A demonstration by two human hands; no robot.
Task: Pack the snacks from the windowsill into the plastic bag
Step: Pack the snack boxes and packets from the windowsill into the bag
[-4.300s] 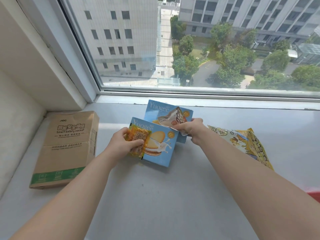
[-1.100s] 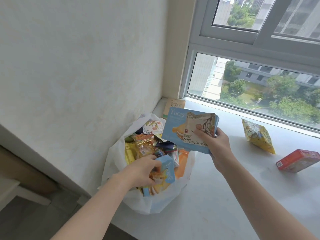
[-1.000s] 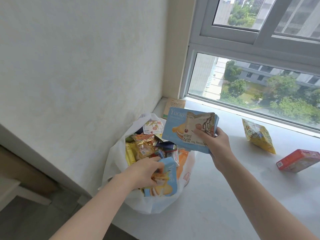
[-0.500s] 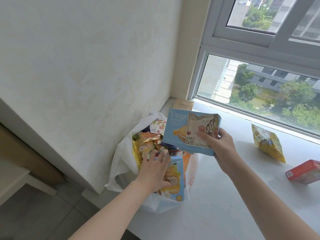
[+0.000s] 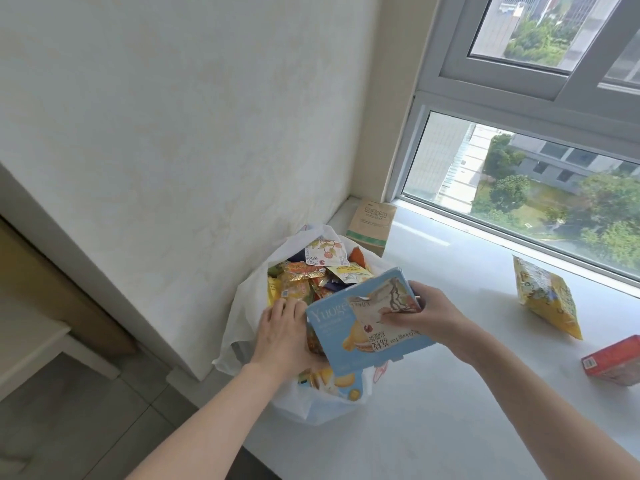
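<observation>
The plastic bag [image 5: 242, 323] was white and translucent, stuffed with wrappers in yellow, orange, red and dark blue. The box [image 5: 367, 332] held above it was pale blue with white lettering and a picture of a cream-filled yellow biscuit; a cream packet [image 5: 384, 306] printed with dark branches lay against it. The windowsill [image 5: 450, 393] was plain white. On it lay a yellow patterned pouch [image 5: 545, 297], a red carton [image 5: 614, 360] and a brown cardboard box [image 5: 372, 226] with a green stripe.

Two hands in play, left hand [image 5: 282, 336] and right hand [image 5: 431, 318]. Two blue snack boxes: one held [image 5: 349, 332], one in the bag [image 5: 337, 381]. One white plastic bag [image 5: 249, 306], centre frame. At right, one yellow packet [image 5: 545, 299], one red box [image 5: 613, 360]. One brown carton [image 5: 370, 225] by the window.
</observation>
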